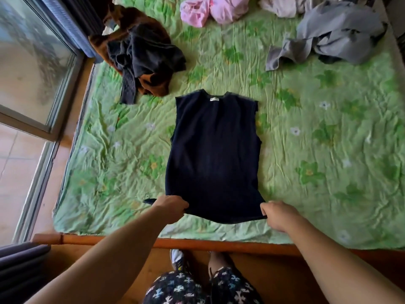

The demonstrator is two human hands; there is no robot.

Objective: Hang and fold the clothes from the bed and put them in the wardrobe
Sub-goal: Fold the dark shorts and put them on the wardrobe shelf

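Your left hand [172,206] and your right hand [277,215] each grip a bottom corner of a dark navy sleeveless top [213,154]. The fingers [183,207] of both hands are curled round the hem. The left hand has the left corner, the right hand the right one, and the hem between them bows a little toward you.

The top lies flat on the bed, spread on the green floral sheet [317,150] with its neckline pointing away from you, roughly in the middle of the mattress. A small white label [214,99] sits inside the neckline. It carries some print, but it is too small to read.

Beyond the top, to the left, a black garment [149,53] is heaped on a brown garment [154,86], near the edge of the bed by the window [32,62]. At the far side lie crumpled pink clothes [210,9] and, just beside them, a pale garment [282,5]. A grey garment [335,34] is bunched at the far right, well apart from the top.

The wooden bed frame [219,244] runs across in front of you, just below your hands. Below it are your dark shorts [197,288], printed with a repeated pale cross motif and no readable writing. A folded grey curtain [22,255] hangs at the lower left.
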